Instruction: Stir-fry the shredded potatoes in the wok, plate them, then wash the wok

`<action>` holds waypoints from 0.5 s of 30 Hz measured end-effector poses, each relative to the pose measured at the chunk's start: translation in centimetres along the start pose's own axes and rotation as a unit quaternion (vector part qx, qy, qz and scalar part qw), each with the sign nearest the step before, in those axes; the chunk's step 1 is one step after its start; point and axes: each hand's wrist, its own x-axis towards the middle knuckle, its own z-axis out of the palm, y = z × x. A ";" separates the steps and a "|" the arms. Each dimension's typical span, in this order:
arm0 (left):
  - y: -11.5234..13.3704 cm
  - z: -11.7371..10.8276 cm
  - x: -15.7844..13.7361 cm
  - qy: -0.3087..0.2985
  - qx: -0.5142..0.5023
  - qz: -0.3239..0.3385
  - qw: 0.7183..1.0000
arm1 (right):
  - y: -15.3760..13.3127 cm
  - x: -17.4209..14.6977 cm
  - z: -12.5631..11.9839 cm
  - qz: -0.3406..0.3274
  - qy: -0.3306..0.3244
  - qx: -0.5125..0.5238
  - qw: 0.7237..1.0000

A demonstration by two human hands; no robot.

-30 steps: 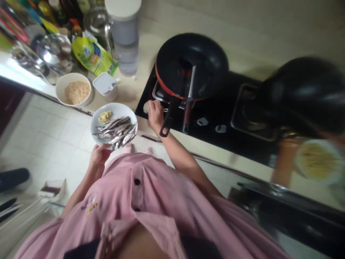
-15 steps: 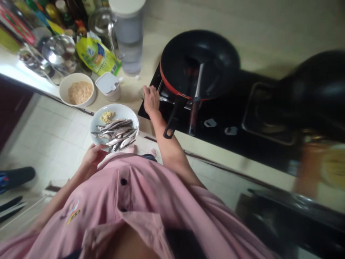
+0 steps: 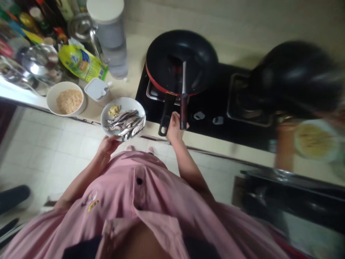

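Note:
My left hand [image 3: 109, 145] grips the lower edge of a white plate [image 3: 107, 111], held level at the counter edge. On the plate lie several small silvery fish [image 3: 126, 123] and a little heap of chopped pale yellow garlic or ginger [image 3: 114, 110]. My right hand [image 3: 175, 128] is at the front of the stove, fingers curled beneath the dark handle of a spatula [image 3: 183, 104]; whatever they hold is hidden. Close on its left is the black handle of a red-sided frying pan [image 3: 159, 54]. The spatula's metal end rests inside the pan.
A bowl of pale brown food [image 3: 69, 101], a lidded white tub [image 3: 97, 90], a yellow-green pouch [image 3: 82, 63] and a tall water jug [image 3: 111, 43] stand at left. A dark wok [image 3: 293, 75] sits over the right burner. Beyond it is a plate of yellowish food [image 3: 314, 140].
My right hand has moved right, from the counter beside the stove's left edge to beneath the spatula handle. My left hand has brought the plate up and right, nearer the stove.

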 end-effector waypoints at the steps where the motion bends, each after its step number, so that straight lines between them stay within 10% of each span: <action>1: -0.1 0.2 0.3 -0.002 -0.003 -0.001 1.000 | 0.5 -0.2 -0.1 0.032 0.015 -0.009 0.999; 15: 1.0 2.4 2.0 -0.003 0.014 0.005 1.000 | 2.2 0.2 -1.1 0.058 -0.012 -0.020 0.998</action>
